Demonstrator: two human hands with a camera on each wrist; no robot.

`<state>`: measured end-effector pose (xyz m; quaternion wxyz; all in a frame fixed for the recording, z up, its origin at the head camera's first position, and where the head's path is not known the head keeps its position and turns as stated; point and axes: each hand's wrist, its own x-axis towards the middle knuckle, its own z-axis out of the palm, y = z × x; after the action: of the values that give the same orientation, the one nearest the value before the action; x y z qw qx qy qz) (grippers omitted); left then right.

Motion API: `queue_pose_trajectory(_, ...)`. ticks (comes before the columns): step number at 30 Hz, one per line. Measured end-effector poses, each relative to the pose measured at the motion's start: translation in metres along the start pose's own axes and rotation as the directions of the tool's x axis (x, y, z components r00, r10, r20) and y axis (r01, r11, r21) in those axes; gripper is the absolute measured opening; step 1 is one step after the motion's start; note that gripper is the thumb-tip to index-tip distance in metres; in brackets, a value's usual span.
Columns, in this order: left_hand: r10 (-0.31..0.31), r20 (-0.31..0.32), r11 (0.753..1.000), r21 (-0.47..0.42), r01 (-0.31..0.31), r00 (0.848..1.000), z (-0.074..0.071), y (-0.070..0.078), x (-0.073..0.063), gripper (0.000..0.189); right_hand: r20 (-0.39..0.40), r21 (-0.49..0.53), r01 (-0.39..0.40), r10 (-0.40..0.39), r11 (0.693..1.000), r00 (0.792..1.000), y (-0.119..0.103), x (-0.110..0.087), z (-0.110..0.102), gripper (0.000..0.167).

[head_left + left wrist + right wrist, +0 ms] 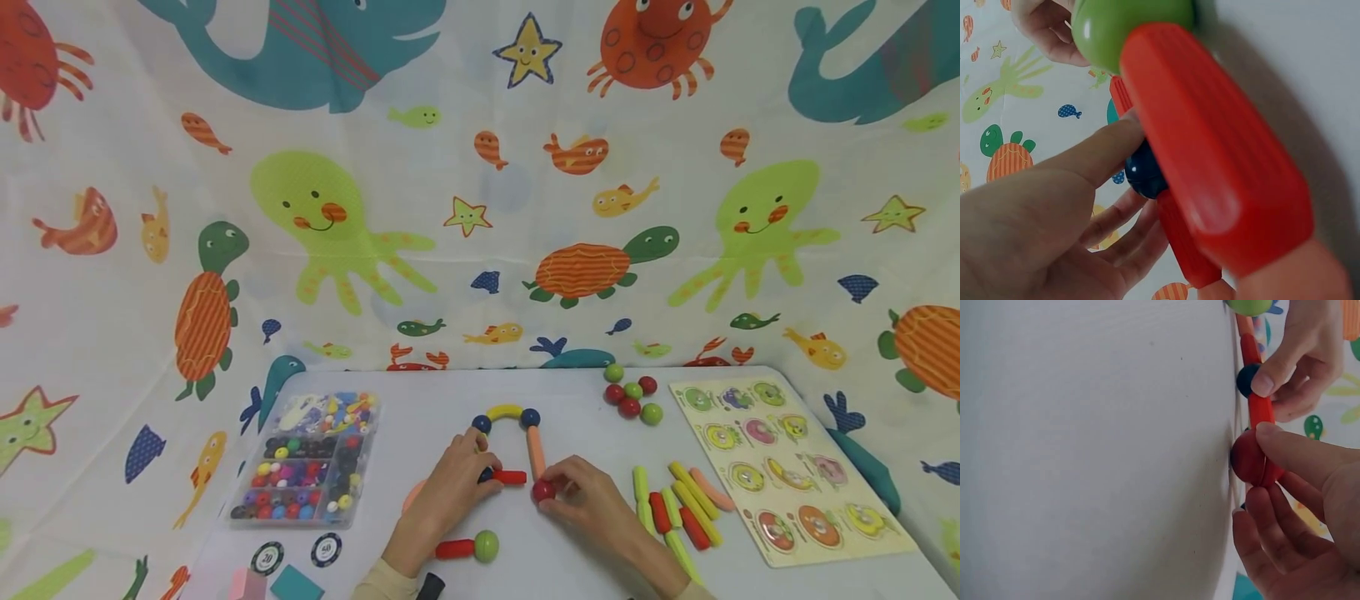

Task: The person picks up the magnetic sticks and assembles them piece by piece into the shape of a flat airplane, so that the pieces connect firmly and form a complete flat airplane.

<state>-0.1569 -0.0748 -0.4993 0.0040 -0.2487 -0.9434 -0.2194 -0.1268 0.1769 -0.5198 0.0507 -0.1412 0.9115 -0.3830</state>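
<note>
My left hand (450, 479) pinches a dark blue ball (1144, 172), thumb on one side and fingers on the other. Out of this ball sticks a short red rod (512, 477), pointing at a red ball (543, 491). My right hand (592, 500) holds that red ball between thumb and fingers. A peach rod (536, 452) runs from the red ball up to another dark blue ball (530, 417). From there a yellow curved piece (504, 412) arches to a third blue ball (482, 424). Partly behind my left hand lies a peach curved piece (413, 496).
Nearer me lies a red rod (454, 549) with a green ball (486, 546) at its end. Loose rods (693, 492) lie right, with red and green balls (630, 407) behind. A fruit puzzle board (787, 475) stands far right, a bead box (300, 467) left, near two round chips (326, 550).
</note>
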Motion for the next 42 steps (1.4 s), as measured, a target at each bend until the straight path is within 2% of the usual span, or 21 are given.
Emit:
queue_pose_trajectory(15,-0.007,0.022,1.000,-0.010,0.007,1.000,-0.001,0.000,0.000,0.022,-0.083,-0.004,0.054,-0.054,0.999,0.995,-0.002,0.012,0.005,0.037)
queue_pose_trajectory(26,-0.031,0.019,0.995,-0.098,0.033,0.999,-0.003,-0.003,-0.005,0.030,-0.090,-0.025,0.033,-0.035,0.999,0.995,-0.005,0.014,0.006,0.038)
queue_pose_trajectory(29,-0.059,0.011,0.992,-0.108,0.060,0.998,-0.010,-0.006,-0.016,0.035,-0.074,-0.018,0.024,-0.025,1.000,0.997,-0.006,0.013,0.007,0.040)
queue_pose_trajectory(32,-0.105,0.022,0.989,-0.104,0.107,0.994,-0.021,-0.010,-0.033,0.037,-0.055,-0.013,0.016,-0.016,1.000,0.998,-0.007,0.013,0.007,0.041)
queue_pose_trajectory(35,-0.138,0.099,0.983,-0.105,0.148,0.986,-0.030,-0.012,-0.053,0.038,-0.051,-0.016,0.009,-0.010,1.000,0.999,-0.008,0.013,0.006,0.040)
queue_pose_trajectory(39,-0.097,0.241,0.980,-0.146,0.135,0.966,-0.035,-0.012,-0.077,0.039,-0.057,-0.015,-0.001,0.000,1.000,0.998,-0.008,0.013,0.005,0.040)
queue_pose_trajectory(42,-0.068,0.289,0.983,-0.142,0.113,0.955,-0.033,-0.012,-0.088,0.037,-0.057,-0.011,-0.008,0.007,1.000,0.998,-0.008,0.012,0.006,0.040)
